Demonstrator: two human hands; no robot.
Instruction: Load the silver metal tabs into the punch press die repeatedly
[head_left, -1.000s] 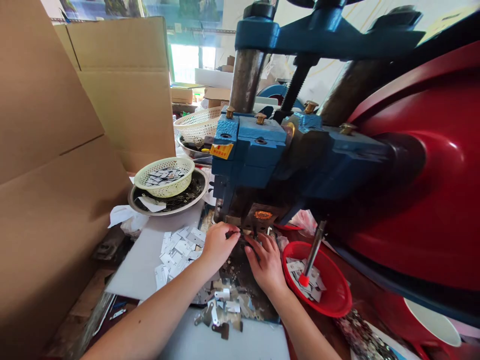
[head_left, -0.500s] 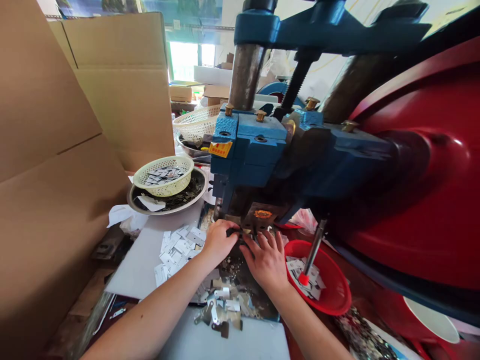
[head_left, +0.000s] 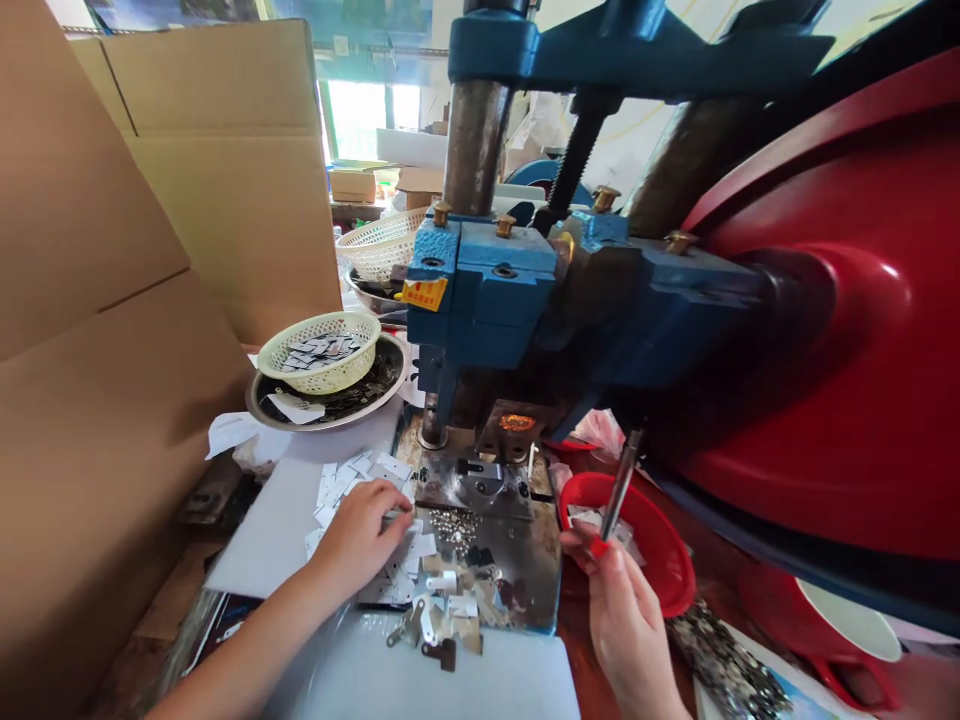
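My left hand [head_left: 364, 535] hovers over the heap of flat white and grey metal plates [head_left: 341, 482], its fingers loosely curved with a gap between thumb and forefinger. No held piece shows in it. My right hand [head_left: 630, 615] is closed around the red tip of the press's metal lever [head_left: 620, 485], in front of the red basin [head_left: 675, 575]. In the blue press [head_left: 502, 290], a small metal part [head_left: 480, 470] sits on the die under the raised tool. Small shiny scraps [head_left: 454, 528] and loose metal pieces [head_left: 442, 610] lie on the press bed nearer me.
A large red flywheel [head_left: 840, 400] fills the right side. Cardboard boxes [head_left: 225, 180] stand at the left. A pale plastic basket [head_left: 330, 375] of plates rests in a steel bowl [head_left: 382, 390]. A red mug [head_left: 847, 620] and a pile of metal scraps [head_left: 731, 660] are at lower right.
Both hands have left the die area. My left hand moved back left to the plates; my right hand moved right and took hold of the lever tip. The die is now exposed.
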